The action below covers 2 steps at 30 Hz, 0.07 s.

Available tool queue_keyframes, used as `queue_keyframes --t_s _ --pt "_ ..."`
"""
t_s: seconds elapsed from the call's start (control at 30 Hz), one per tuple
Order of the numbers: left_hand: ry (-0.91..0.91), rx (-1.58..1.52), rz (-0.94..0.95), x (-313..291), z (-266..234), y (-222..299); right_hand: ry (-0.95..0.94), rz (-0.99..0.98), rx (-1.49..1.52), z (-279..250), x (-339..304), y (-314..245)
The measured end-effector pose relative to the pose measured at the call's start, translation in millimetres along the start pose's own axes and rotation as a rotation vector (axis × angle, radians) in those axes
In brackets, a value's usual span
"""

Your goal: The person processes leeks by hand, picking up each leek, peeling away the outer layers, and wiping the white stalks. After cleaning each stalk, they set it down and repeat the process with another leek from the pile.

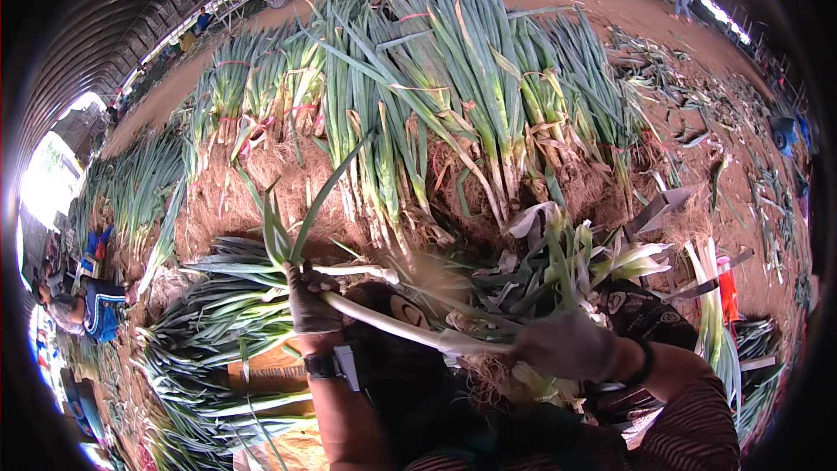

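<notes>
My left hand (314,301), in a grey glove, is closed around a leek (392,321) where the white shaft meets the green leaves. The leaves fan upward beyond my fist, and the shaft slants down to the right. At the root end, my gloved right hand (565,347) is closed on the same leek, its fingers partly blurred. A shorter white stalk (359,271) sticks out beside my left fist; I cannot tell whether that fist holds it too. Peeled leaves and leek scraps (567,257) are heaped just beyond my right hand.
Tied leek bundles (453,78) stand in a row ahead, roots toward me. Loose leeks (218,331) lie piled at my left over printed sacking (270,373). Leaf litter (663,78) covers soil at the right, near a red-orange object (726,288). Another person (91,310) sits far left.
</notes>
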<state>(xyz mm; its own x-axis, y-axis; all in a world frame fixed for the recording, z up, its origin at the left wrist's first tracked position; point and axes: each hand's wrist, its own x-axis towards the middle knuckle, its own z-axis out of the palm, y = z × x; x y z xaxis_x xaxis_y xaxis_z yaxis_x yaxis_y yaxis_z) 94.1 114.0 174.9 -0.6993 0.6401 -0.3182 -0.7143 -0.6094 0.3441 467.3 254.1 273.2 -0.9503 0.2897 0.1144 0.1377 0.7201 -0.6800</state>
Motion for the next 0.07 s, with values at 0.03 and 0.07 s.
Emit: queue_keyframes --t_s 0.03,0.07 --pt "0.004 0.045 0.037 -0.9 -3.1 6.9 0.024 0.017 0.011 -5.6 -14.4 2.9" --pt "0.003 0.087 0.055 0.1 -1.3 2.3 0.031 0.034 0.007 -7.4 -20.4 5.3"
